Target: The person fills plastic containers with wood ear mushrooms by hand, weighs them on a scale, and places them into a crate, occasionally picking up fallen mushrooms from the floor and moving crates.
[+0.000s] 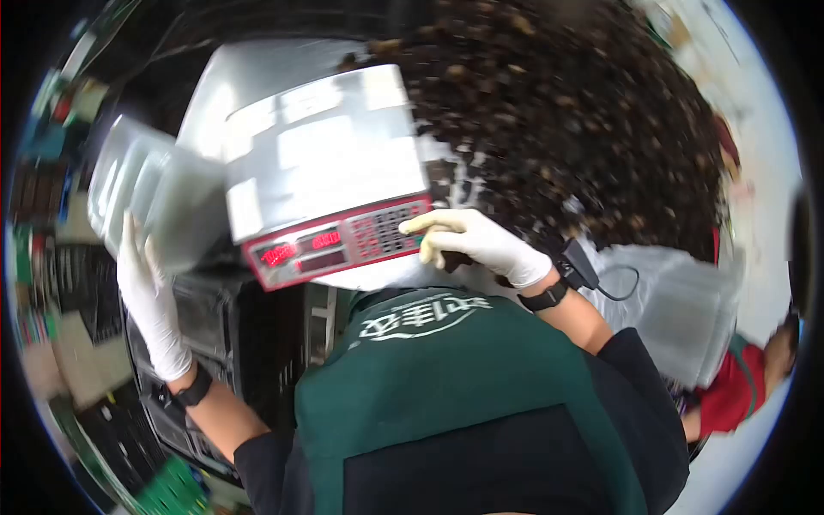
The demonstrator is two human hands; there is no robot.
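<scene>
A weighing scale [330, 154] with a steel pan and a red keypad front showing red digits stands in front of me. My right hand [476, 243], in a white glove, rests at the right end of the keypad with fingers curled; whether it holds anything I cannot tell. My left hand [150, 296], also gloved, is raised flat against a stack of clear plastic trays [150, 193] to the left of the scale. A big heap of dark brown pieces [566, 112] fills the surface behind and to the right of the scale.
Black crates [202, 322] sit below the scale on the left. A stack of clear plastic bags or trays [678, 300] lies at the right. Another person in a red top [742, 386] is at the far right edge. I wear a green apron [446, 403].
</scene>
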